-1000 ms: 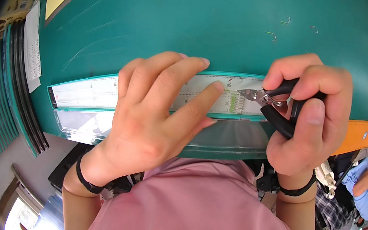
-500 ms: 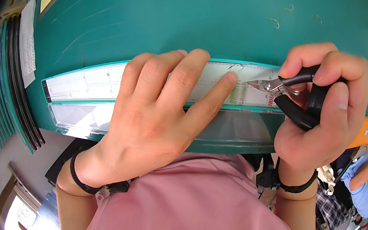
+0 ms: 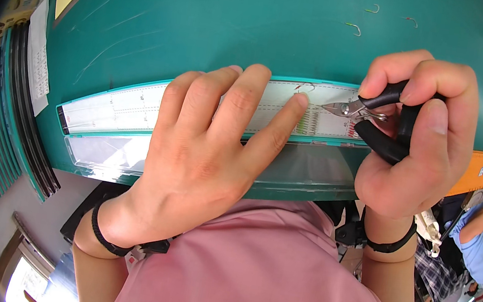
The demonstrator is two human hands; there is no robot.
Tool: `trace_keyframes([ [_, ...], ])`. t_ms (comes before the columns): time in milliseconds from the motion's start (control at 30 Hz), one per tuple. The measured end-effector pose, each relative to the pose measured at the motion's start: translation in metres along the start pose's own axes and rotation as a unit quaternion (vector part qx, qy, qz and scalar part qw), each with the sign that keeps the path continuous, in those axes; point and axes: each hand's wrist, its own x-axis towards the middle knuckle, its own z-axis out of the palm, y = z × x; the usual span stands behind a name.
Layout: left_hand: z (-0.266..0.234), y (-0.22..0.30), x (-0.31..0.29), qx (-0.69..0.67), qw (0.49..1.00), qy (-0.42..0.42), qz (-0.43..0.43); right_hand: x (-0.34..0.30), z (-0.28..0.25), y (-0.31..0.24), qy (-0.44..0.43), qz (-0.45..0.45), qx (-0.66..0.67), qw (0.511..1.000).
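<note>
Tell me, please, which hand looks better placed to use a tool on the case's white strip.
Probably the right hand: it grips the pliers, their tips over the white strip. The left hand shows no tool, spread across the case.

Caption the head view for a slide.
Left hand spread across a long open case, right hand gripping black-handled pliers near small hooks.
</note>
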Motion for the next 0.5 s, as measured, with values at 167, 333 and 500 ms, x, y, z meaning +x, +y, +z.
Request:
trace_keyframes([
  [167,0.0033,-0.0007,0.0000,0.014,1.000,0.011,0.007,0.0006,0.0030,-0.0007,0.007,-0.016,-0.024,1.000],
  [333,0.0011,-0.0028,0.0008,-0.003,1.000,0.018,0.012,-0.0011,0.0043,-0.0035,-0.022,-0.036,-0.037,0.998],
  [500,0.0047,-0.0085,-0.0013,-0.029,0.998,0.048,0.019,-0.0028,0.0067,0.0031,-0.037,-0.079,-0.021,0.996],
])
